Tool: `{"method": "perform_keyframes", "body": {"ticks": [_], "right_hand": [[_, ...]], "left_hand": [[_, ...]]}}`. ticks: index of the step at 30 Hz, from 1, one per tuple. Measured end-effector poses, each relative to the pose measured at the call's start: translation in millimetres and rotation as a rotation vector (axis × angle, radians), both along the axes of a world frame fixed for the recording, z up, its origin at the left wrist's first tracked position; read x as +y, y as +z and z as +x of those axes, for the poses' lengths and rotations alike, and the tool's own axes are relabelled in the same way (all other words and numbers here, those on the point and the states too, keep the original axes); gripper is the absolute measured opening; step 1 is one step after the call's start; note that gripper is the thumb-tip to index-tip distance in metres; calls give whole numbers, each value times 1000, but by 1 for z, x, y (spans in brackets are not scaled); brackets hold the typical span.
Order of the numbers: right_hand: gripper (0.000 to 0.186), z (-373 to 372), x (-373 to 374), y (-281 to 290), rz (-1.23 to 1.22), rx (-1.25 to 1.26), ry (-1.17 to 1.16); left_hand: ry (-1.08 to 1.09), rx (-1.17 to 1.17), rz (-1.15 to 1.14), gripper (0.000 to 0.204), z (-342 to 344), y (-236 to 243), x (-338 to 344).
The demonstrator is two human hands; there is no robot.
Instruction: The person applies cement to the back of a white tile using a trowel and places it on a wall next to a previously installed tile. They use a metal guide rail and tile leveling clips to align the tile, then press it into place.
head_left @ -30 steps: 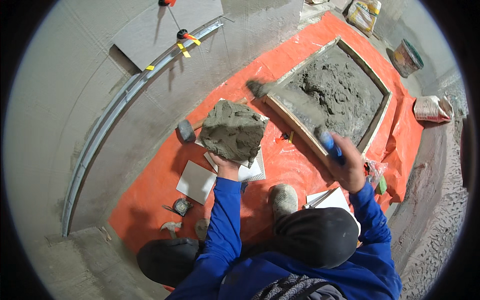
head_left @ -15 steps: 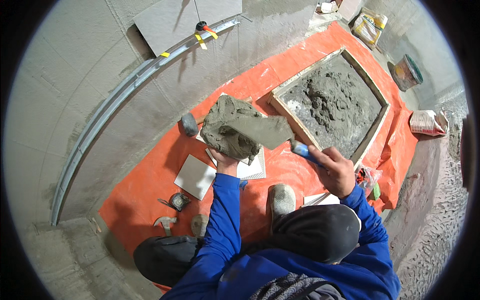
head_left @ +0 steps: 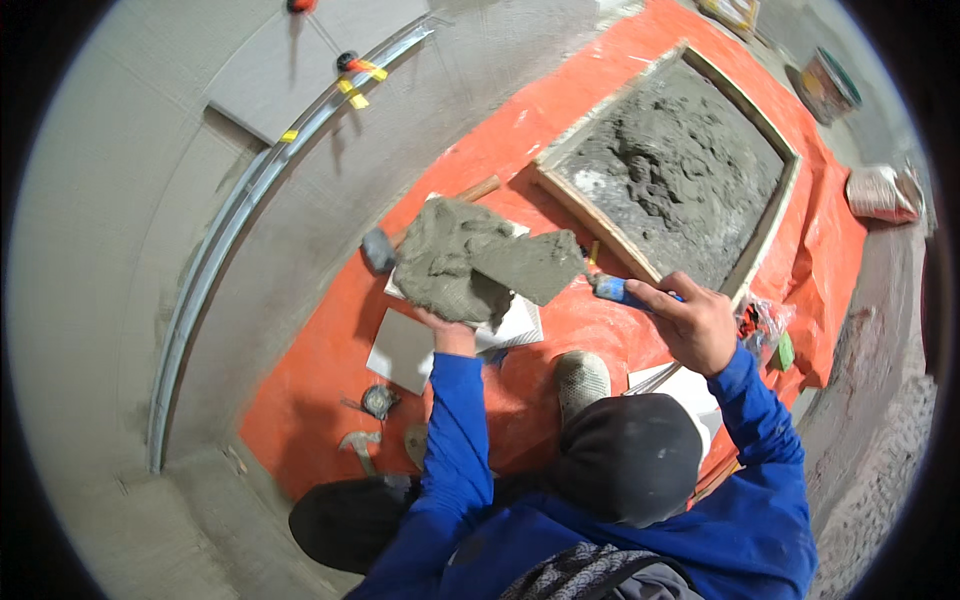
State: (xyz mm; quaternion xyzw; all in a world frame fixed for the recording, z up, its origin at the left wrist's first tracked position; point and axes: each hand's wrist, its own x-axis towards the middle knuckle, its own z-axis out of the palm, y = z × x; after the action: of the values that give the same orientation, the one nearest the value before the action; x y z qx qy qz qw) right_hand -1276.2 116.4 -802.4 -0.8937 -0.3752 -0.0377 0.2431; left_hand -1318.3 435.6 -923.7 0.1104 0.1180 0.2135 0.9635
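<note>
My left hand is closed on the near edge of a mortar-covered tile and bears it from below; the fingers underneath are hidden. A thick, uneven layer of wet grey mortar covers its top. My right hand grips the blue handle of a trowel. The trowel's blade is coated with mortar and lies over the right part of the layer, apparently touching it. Below, white tiles lie on the orange sheet.
A wooden-framed mixing tray with a mortar heap stands at right. Around me lie a mallet, a tape measure and a claw hammer. A curved metal rail runs along the left wall. A bucket stands far right.
The mortar on the tile looks flatter and more spread out, and the trowel blade has moved across its right side. The whole view has shifted a little.
</note>
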Motion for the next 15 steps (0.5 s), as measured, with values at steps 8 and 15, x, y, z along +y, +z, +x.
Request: {"method": "perform_keyframes", "body": {"ticks": [8, 15], "right_hand": [[52, 58, -130, -145, 221, 80, -633], [65, 88, -199, -242, -45, 174, -806]], "left_hand": [[-245, -182, 140, 66, 3, 12, 9], [277, 196, 176, 71, 0, 24, 26]]}}
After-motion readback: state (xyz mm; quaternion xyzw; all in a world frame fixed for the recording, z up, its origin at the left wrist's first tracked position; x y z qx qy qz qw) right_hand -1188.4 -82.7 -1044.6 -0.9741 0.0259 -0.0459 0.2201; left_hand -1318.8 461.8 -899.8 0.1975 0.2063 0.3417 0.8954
